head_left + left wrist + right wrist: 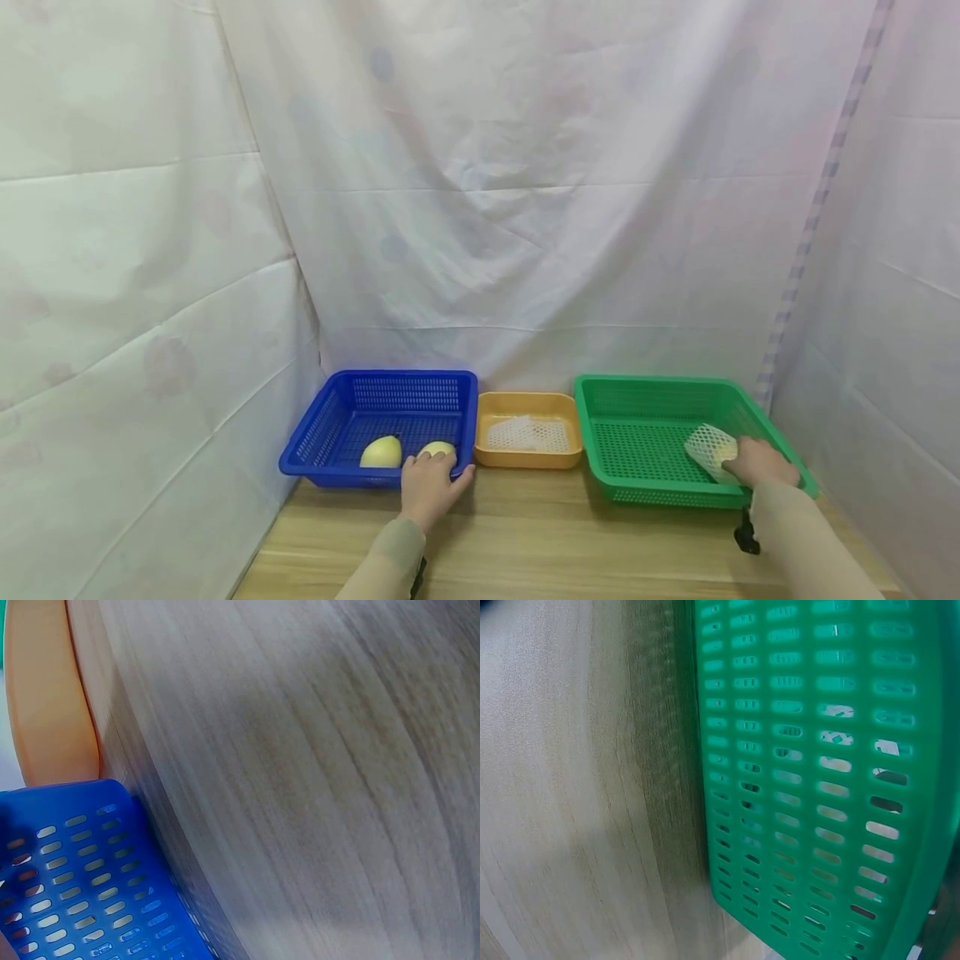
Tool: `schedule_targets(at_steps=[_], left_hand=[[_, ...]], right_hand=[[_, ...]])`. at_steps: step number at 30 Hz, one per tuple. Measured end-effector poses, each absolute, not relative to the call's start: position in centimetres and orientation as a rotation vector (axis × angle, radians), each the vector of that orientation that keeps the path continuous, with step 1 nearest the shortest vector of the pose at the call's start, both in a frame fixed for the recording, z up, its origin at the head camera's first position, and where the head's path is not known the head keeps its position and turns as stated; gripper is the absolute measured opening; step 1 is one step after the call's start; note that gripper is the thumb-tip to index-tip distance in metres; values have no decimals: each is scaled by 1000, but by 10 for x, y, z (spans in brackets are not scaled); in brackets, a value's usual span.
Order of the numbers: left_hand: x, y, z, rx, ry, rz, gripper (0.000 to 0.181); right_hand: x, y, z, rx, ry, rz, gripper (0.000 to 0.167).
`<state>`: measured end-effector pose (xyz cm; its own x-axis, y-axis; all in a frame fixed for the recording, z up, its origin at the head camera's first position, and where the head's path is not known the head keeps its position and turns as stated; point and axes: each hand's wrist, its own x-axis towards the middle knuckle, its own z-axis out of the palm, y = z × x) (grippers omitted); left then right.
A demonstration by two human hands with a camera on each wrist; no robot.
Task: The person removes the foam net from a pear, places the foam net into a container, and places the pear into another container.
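In the head view, two pale yellow pears lie at the near side of the blue basket: a left pear and a right pear. My left hand reaches over the basket's near rim, its fingers at the right pear and its thumb spread apart toward the right. Inside the green basket, a pear in a white foam net is gripped by my right hand near the right front corner. Basket walls mostly hide both hands in the wrist views.
Between the baskets stands a small orange tray holding empty white foam nets. All three containers sit on a wooden table. Pale cloth hangs behind and at both sides.
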<state>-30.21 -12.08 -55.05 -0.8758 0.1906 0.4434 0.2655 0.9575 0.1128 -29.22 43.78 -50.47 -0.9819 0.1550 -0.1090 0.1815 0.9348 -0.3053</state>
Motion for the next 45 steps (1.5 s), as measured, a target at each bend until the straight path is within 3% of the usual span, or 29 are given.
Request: schedule_targets(at_steps=[22, 30, 33, 36, 45], left_hand=[[-301, -125, -556, -337, -2660, -202, 50], [-301, -125, -557, -345, -2650, -203, 59], [-302, -125, -556, -341, -2650, -203, 59], [-302, -124, -555, -336, -2646, -202, 53], [-301, -122, -555, -333, -2633, -202, 44]], right_hand=[[-287, 445, -515, 213, 3057, -634, 73], [-281, 442, -509, 244, 3061, -724, 39], [-279, 441, -505, 249, 3054, -733, 35], [-278, 442, -503, 257, 3035, -735, 39], [-283, 446, -506, 283, 2948, -645, 76]])
